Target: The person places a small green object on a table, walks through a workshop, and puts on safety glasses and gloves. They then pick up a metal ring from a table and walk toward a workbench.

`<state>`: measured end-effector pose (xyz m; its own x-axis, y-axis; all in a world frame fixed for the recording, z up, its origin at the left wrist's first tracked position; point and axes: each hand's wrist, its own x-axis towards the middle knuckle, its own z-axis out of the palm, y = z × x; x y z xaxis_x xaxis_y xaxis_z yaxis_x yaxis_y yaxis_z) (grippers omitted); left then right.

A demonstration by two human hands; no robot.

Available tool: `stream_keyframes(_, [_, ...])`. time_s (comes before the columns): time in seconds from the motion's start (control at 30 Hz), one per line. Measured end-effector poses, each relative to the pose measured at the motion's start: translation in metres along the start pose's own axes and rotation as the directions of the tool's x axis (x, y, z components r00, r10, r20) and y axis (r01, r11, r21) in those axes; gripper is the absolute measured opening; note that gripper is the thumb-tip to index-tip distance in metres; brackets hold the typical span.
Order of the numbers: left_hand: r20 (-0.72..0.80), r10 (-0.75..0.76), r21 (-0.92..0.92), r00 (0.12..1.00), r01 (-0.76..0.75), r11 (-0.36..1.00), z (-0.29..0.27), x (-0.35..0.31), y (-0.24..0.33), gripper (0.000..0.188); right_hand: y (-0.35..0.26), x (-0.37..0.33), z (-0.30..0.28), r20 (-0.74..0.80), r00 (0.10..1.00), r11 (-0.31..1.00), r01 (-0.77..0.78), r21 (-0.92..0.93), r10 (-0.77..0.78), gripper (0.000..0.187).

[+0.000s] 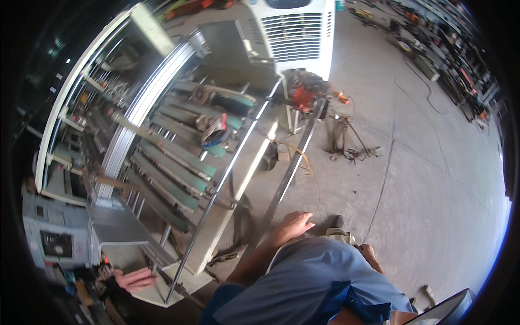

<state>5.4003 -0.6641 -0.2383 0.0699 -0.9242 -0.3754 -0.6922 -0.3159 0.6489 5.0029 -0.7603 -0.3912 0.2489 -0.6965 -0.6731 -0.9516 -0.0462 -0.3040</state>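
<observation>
My left hand [295, 224] is stretched out in front of my body, beside a long metal bar [287, 187] that runs away from me along the machine. Its fingers are extended and I see nothing in them. My right hand [368, 254] hangs low at my right side, close to my light trousers [340, 235]; its fingers look curled, but they are small and partly hidden. To my left stands a large machine with a slatted bed [173, 184] edged in green strips. A dark and red cloth-like bundle [211, 129] lies on the slats.
A pink glove or rag [135, 279] lies on the machine's near corner. Ahead are a white vented cabinet [297, 40], an orange-red power tool [304, 97] and a metal stand [341, 135]. Piled tools and parts [449, 65] line the far right, with a cable [428, 92] on the floor.
</observation>
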Motion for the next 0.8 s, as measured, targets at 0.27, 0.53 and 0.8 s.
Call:
stream_keyframes(0.27, [0.048, 0.008, -0.025, 0.999, -0.007, 1.000, 0.008, 0.010, 0.011, 0.047, -0.015, 0.007, -0.013, -0.022, 0.992, 0.989, -0.125, 0.078, 0.127, 0.058])
stream_keyframes(0.53, [-0.218, -0.208, -0.184, 0.954, 0.169, 0.968, -0.040, 0.043, 0.037, 0.041, 0.022, 0.045, -0.018, -0.095, 0.974, 0.927, -0.162, 0.340, 0.205, 0.069])
stream_keyframes(0.8, [-0.657, -0.366, -0.362, 0.660, 0.149, 0.920, -0.105, 0.071, 0.027, 0.036, 0.076, 0.073, -0.037, -0.051, 0.984, 0.931, -0.143, 0.335, 0.169, 0.064])
